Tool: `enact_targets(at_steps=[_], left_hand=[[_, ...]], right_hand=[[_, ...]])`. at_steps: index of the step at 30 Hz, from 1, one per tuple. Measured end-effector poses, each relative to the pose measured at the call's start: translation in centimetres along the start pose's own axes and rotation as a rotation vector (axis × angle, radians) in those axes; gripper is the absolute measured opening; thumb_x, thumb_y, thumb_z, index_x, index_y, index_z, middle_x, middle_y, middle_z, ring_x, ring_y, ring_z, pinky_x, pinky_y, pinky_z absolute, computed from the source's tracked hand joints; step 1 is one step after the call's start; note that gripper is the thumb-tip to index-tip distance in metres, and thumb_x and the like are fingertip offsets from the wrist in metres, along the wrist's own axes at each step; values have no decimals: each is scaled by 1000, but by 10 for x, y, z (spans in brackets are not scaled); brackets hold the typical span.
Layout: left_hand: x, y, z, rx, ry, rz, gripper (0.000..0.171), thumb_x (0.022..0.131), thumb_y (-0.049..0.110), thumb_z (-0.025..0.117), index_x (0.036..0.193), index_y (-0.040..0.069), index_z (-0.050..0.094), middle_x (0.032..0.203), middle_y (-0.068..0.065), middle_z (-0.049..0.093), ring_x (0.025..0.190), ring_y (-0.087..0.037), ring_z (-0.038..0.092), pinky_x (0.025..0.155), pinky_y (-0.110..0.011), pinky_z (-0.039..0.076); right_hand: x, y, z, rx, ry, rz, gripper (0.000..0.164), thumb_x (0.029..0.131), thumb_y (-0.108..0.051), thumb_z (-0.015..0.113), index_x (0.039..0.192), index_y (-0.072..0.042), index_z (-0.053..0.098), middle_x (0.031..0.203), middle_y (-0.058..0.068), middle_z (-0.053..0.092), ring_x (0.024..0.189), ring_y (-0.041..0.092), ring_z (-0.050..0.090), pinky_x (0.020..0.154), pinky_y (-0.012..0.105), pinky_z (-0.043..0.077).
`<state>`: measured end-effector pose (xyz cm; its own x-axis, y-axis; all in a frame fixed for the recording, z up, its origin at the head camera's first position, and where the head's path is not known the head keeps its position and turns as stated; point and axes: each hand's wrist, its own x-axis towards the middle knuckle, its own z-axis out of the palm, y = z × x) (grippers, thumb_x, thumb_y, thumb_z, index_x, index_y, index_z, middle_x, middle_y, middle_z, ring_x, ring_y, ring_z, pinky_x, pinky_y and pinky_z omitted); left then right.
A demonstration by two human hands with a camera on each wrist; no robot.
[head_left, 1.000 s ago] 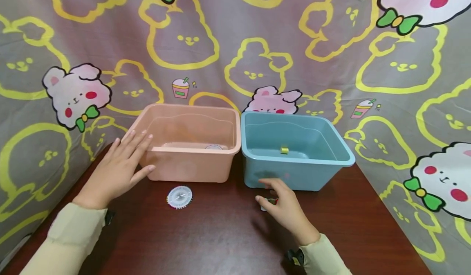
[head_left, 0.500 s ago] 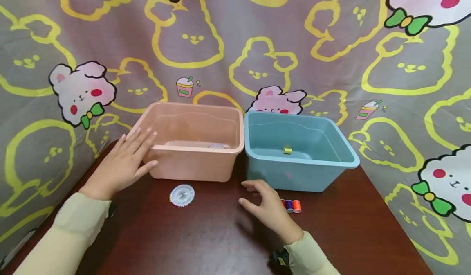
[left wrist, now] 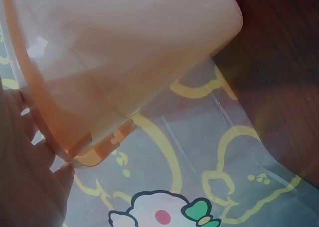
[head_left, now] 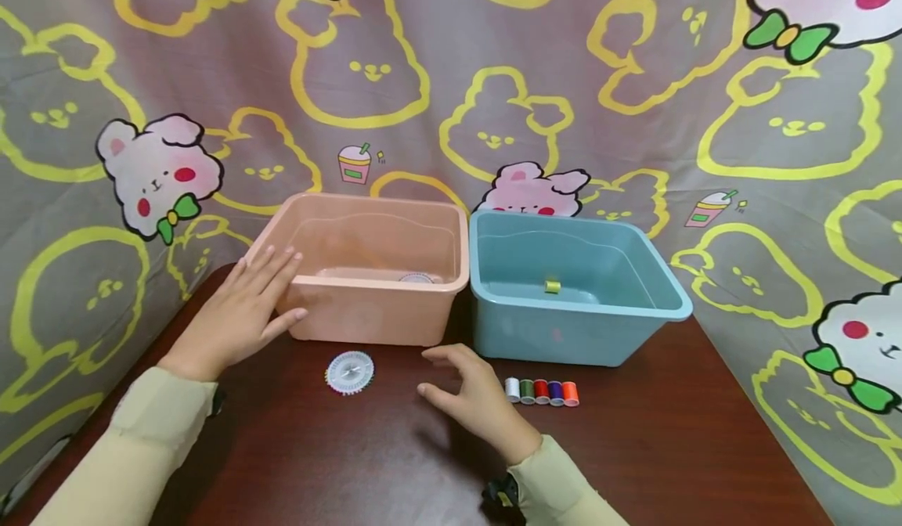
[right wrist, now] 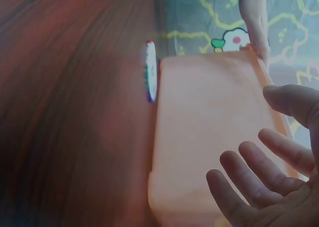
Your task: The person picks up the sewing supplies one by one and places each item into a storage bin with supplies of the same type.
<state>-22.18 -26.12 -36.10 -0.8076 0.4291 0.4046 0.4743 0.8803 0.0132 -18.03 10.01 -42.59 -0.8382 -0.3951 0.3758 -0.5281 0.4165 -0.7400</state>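
Left fingers (head_left: 283,275) lie straight — right fingers (head_left: 451,354) curve loosely, thumb (head_left: 441,399) apart — both forearms (head_left: 134,444) angled inward.

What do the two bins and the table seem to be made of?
The pink bin and blue bin look like smooth, slightly glossy plastic: moulded rims, soft sheen. The table looks like polished wood: dark grain, reflections; laminate is possible.

On the desk (head_left: 317,463) before me, the left bin (head_left: 369,315) stands beside the right bin (head_left: 550,334), a cloth (head_left: 465,41) hanging behind both; a pin wheel (head_left: 350,372) lies on my side of the left bin, a second wheel (head_left: 417,278) inside it, and five spools (head_left: 541,391) line up before the right bin, with a lone spool (head_left: 553,286) inside
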Motion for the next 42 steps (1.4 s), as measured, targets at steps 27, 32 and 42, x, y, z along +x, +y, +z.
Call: enact_targets(at_steps=[27,32,42], left_hand=[[1,0,0,-6,-1,-3,81,98,41,63,157,-2,30,162,-21,30,152,-41,19,126,-46,5],[1,0,0,-6,3,-4,81,99,42,62,157,-3,29,163,-21,29,151,-42,20,126,-46,3],[0,0,3,-17,14,-7,81,99,42,61,158,-2,28,162,-21,30,152,-41,19,126,-48,2]], right_hand=[[30,3,54,146,-39,49,50,81,-16,87,126,-7,67,121,11,71,113,20,67,99,45,52],[34,5,62,239,-49,98,51,81,-13,86,127,-3,66,122,16,69,113,28,68,99,39,53],[43,9,82,332,-46,152,51,77,-4,88,123,2,66,119,18,70,111,33,68,99,32,52]])
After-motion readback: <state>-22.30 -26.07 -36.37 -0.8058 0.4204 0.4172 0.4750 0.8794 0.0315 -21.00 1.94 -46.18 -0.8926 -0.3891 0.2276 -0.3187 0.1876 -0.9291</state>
